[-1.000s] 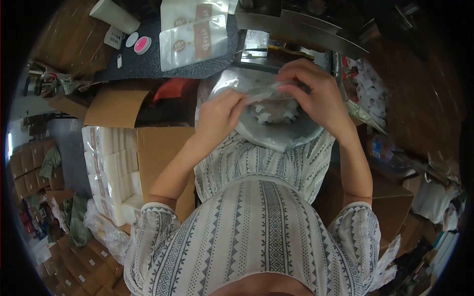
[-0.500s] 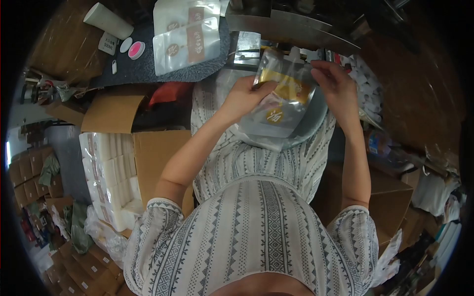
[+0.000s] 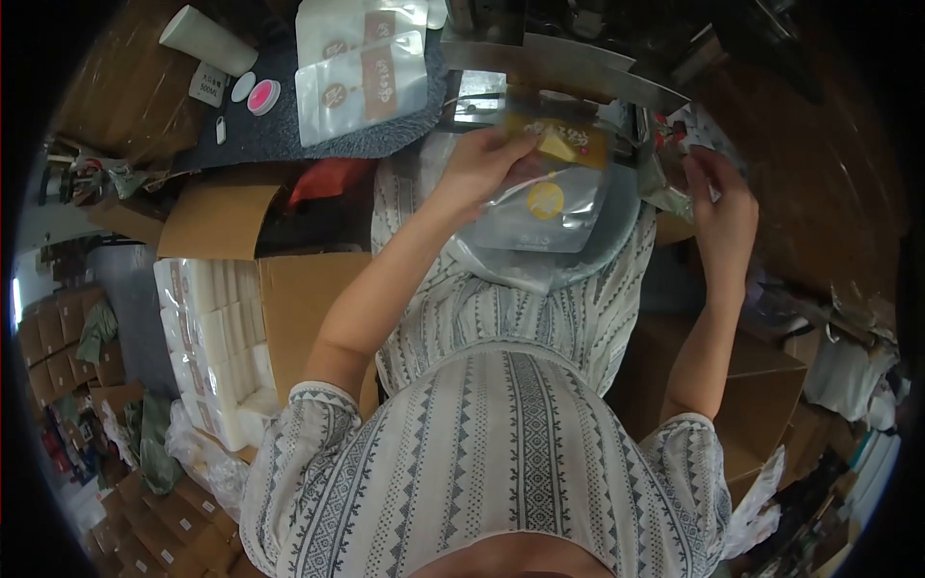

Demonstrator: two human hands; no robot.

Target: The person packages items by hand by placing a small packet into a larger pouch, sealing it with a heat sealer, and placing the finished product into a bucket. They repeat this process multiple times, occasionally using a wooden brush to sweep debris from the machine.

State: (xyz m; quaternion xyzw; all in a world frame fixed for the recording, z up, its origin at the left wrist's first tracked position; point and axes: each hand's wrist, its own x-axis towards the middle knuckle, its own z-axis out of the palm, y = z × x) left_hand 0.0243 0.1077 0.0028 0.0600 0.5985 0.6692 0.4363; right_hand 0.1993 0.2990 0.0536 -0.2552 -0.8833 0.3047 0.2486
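Observation:
My left hand [image 3: 485, 173] grips the left edge of a clear plastic pouch [image 3: 559, 226], thumb on its front. The pouch has a gold printed band across the top and a round gold mark below. It is held over a pale round basin [image 3: 621, 231] on my lap, with more clear plastic beneath. My right hand [image 3: 725, 197] is apart from the pouch, over on the right. Its fingers are bent and its thumb stands off from them, beside a heap of small white and red packets [image 3: 674, 130]. I make out nothing held in it.
Two printed pouches [image 3: 371, 91] lie on a dark mat at upper left, near a white cup [image 3: 207, 40] and a pink round tub [image 3: 263, 97]. An open carton [image 3: 313, 328] with stacked white packs stands left. A metal edge [image 3: 588, 72] runs beyond the basin.
My right hand has moved away from the pouch's top right corner, out to the right by the small packets. The pouch has turned flatter toward me, still in my left hand.

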